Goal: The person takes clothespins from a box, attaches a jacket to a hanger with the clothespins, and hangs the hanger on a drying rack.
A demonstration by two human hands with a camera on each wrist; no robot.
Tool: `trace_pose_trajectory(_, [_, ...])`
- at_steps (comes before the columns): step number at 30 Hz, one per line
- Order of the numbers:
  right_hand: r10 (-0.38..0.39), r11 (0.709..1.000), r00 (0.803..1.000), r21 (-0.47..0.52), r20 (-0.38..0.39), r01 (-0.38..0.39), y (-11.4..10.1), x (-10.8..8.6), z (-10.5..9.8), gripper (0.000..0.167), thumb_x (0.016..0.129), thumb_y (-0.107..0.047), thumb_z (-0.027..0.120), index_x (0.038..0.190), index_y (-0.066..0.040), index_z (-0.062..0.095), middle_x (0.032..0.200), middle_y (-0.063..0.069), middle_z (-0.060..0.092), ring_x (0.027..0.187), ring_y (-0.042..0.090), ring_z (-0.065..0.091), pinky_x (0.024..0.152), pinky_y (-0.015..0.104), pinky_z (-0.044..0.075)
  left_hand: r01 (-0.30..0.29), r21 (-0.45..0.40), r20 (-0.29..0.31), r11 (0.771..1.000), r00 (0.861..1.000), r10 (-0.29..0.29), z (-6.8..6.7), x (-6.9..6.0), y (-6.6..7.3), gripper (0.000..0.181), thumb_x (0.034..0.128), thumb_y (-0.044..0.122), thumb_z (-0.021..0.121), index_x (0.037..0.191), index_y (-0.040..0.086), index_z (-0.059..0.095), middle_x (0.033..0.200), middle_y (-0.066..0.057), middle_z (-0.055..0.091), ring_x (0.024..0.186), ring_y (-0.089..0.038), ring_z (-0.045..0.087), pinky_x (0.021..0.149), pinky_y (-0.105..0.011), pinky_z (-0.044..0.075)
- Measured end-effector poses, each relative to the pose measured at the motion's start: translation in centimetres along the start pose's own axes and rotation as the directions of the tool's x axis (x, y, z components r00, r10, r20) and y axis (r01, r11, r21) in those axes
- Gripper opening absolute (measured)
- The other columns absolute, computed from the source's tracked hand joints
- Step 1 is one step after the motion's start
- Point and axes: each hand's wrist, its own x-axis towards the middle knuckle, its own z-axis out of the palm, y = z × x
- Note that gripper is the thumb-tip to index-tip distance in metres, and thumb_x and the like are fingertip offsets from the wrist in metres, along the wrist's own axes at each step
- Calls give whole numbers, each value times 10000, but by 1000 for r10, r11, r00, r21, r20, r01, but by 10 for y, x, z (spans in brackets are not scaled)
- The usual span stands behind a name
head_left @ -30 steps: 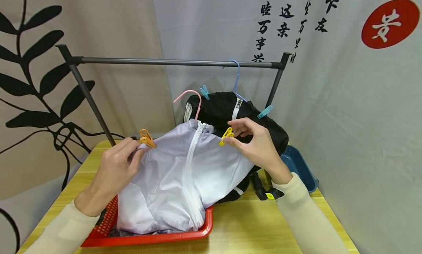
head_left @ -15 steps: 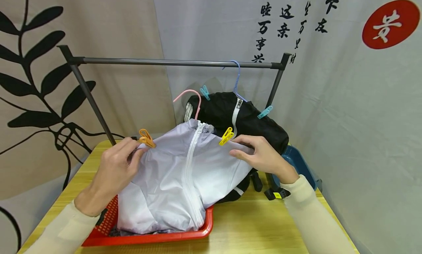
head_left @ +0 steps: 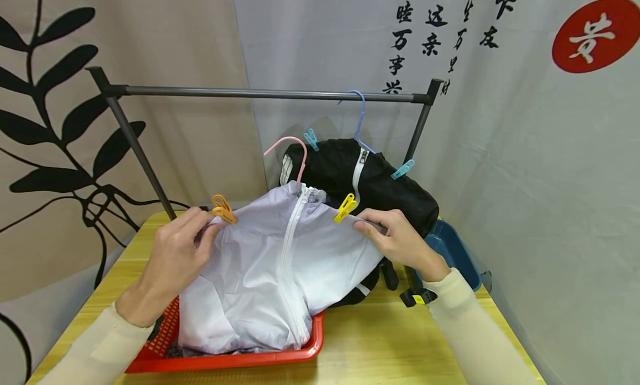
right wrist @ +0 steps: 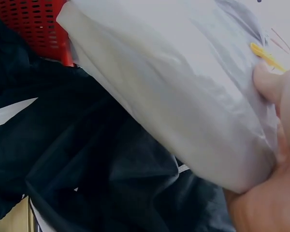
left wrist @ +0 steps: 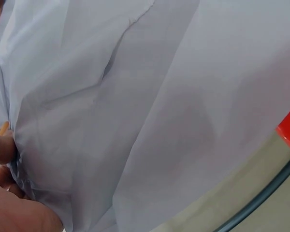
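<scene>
A pale lavender-white zip jacket [head_left: 255, 263] hangs on a pink hanger [head_left: 300, 151], its lower part in the red basket [head_left: 225, 364]. My left hand [head_left: 175, 257] pinches the jacket's left shoulder, beside an orange clothespin [head_left: 223, 209] clipped there. On the other shoulder sits a yellow clothespin [head_left: 345, 208]. Just right of it my right hand [head_left: 402, 241] pinches the shoulder edge between thumb and fingers. The right wrist view shows the white fabric [right wrist: 183, 87] bunched against that hand. The hanger's arms are hidden inside the jacket.
Behind, a black jacket [head_left: 395, 190] with two light-blue clothespins hangs by a blue hanger [head_left: 360, 118] from the grey rack bar [head_left: 225, 93]. A blue bin [head_left: 452, 251] stands at the right on the wooden table [head_left: 370, 346]. A black strap [head_left: 389, 274] lies near it.
My right hand has let go of the yellow clothespin, which stays clipped on the shoulder, and has moved right and down to the shoulder edge. My left hand has stayed in place.
</scene>
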Motion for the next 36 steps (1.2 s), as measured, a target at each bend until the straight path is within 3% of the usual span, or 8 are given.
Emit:
trace_pose_trajectory(11, [-67,997,993,-32,-96,64,-1,1,3,136,1105,-27,766,1075,-119,862,716,-35,509,658,39,502,610,227,430,22,-27,-20,999,1000,-22,4,3,-1,208,900,-64,942,958,40,771,855,-46,697,713,-115,564,667,-156,456])
trace_pose_trajectory(16, [-75,997,990,-36,-116,72,-1,1,4,119,1106,-33,768,1076,-97,864,698,-23,492,643,40,503,593,224,424,70,-44,-17,997,997,-71,4,2,-2,191,921,-55,933,1016,23,786,960,-93,733,779,-153,624,737,-123,469])
trace_pose_trajectory(20, [-68,997,988,-51,-136,62,-3,1,3,113,1103,-32,772,1069,-86,865,670,-22,451,599,31,467,559,228,398,134,-56,-12,989,991,-135,4,0,-3,284,947,-17,922,1198,-9,789,1147,-179,737,968,-292,719,898,-121,460])
trace_pose_trajectory(25, [-58,997,984,-64,-167,48,-5,2,2,132,1090,6,769,1059,-84,861,643,-27,404,537,17,392,514,228,335,228,-53,26,972,974,-227,3,-3,-5,671,951,36,935,1557,-2,649,1448,-289,639,1263,-446,671,1083,-198,429])
trace_pose_trajectory(28, [-51,997,981,-62,-185,41,-7,2,1,142,1087,17,765,1063,-83,862,643,-35,408,536,21,393,518,227,334,297,-50,59,954,954,-294,1,-6,-6,885,946,70,950,1702,0,496,1567,-333,548,1368,-506,614,1177,-446,521])
trace_pose_trajectory(31, [-38,997,978,-67,-203,25,-9,2,0,137,1092,13,762,1074,-76,864,652,-40,419,555,27,423,537,219,359,385,-38,116,922,918,-379,-2,-10,-7,1060,953,129,959,1794,6,326,1664,-371,452,1468,-572,529,1165,-765,491])
trace_pose_trajectory(33, [-25,997,976,-73,-215,9,-10,3,-2,134,1097,8,759,1080,-73,864,656,-42,439,570,30,454,548,213,382,450,-21,168,893,882,-441,-5,-13,-8,1159,970,187,958,1834,20,204,1724,-393,378,1520,-611,464,1182,-854,439])
trace_pose_trajectory(36, [-7,997,972,-80,-235,-12,-13,3,-4,123,1099,1,761,1079,-64,863,660,-37,490,590,42,502,560,211,409,542,21,257,840,809,-529,-9,-18,-10,1271,1016,323,932,1858,41,23,1760,-432,282,1517,-654,417,1180,-891,411])
